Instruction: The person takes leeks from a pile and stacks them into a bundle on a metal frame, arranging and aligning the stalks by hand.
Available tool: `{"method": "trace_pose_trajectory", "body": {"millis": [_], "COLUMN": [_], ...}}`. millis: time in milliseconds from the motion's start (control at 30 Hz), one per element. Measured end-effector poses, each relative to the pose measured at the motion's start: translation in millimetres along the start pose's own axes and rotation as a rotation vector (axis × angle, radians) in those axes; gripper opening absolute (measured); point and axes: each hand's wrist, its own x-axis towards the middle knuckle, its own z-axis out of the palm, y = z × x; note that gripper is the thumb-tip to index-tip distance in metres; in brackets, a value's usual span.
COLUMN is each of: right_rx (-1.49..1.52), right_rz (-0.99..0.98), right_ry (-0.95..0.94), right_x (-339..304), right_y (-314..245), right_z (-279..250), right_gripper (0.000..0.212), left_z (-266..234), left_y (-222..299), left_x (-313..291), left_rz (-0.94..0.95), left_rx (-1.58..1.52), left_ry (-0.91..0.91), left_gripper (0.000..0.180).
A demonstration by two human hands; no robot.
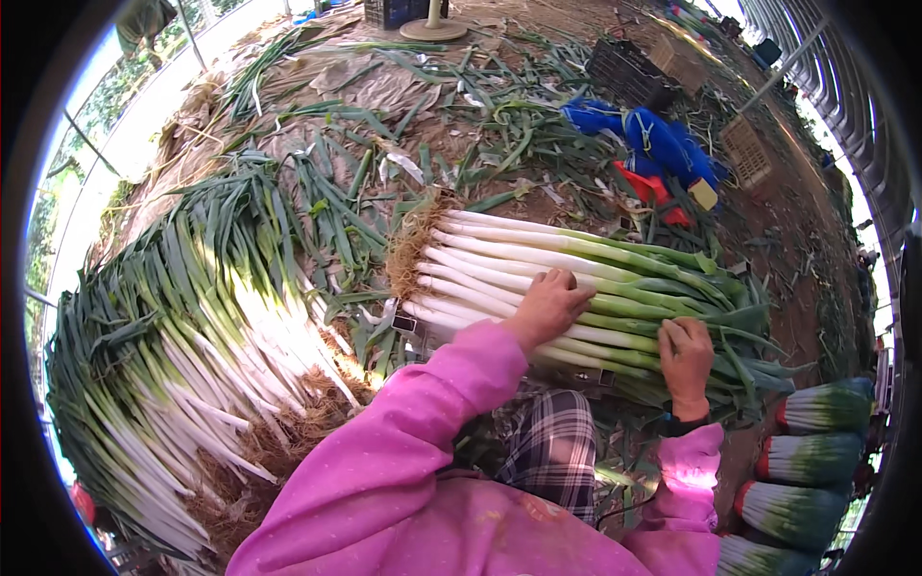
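Observation:
A row of long green onions (pixel 499 252) lies side by side in front of me on a low support, brown roots to the left, green leaves to the right. My left hand (pixel 552 305) rests on the middle of the row, fingers curled down onto the stalks where white turns green. Farther right, my right hand (pixel 686 357) is closed at the near edge of the green part, gripping leaves. Both sets of fingertips are partly hidden. Small dark metal parts of the support (pixel 404 324) show beneath the near stalks.
A large heap of untied green onions (pixel 182 355) spreads on the left. Bundled onions (pixel 812 459) line the lower right. Beyond lie leaf scraps (pixel 509 144), a blue plastic bundle (pixel 663 144), a red piece (pixel 655 194), a black crate (pixel 629 75) and a tan crate (pixel 746 151).

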Motion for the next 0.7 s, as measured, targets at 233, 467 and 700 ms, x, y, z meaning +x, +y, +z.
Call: {"method": "trace_pose_trajectory", "body": {"millis": [233,467,700], "right_rx": [-0.209,-0.232,-0.182], "right_rz": [-0.012,0.008,-0.056], "right_ry": [-0.122,-0.090,-0.102], "right_x": [4.0,4.0,9.1], "right_y": [-11.7,-25.5,-15.5], "right_z": [44.2,45.1,55.3], "right_gripper": [0.043,0.042,0.038], "left_z": [-26.5,-113.0,-106.3], "left_y": [-41.5,-121.1,-105.2], "left_x": [-13.4,-73.3,-73.1], "left_rz": [0.008,-0.481,-0.639], "left_rx": [0.075,0.209,0.244], "left_ry": [-0.170,-0.458,-0.541], "left_gripper": [0.039,0.076,0.080]}}
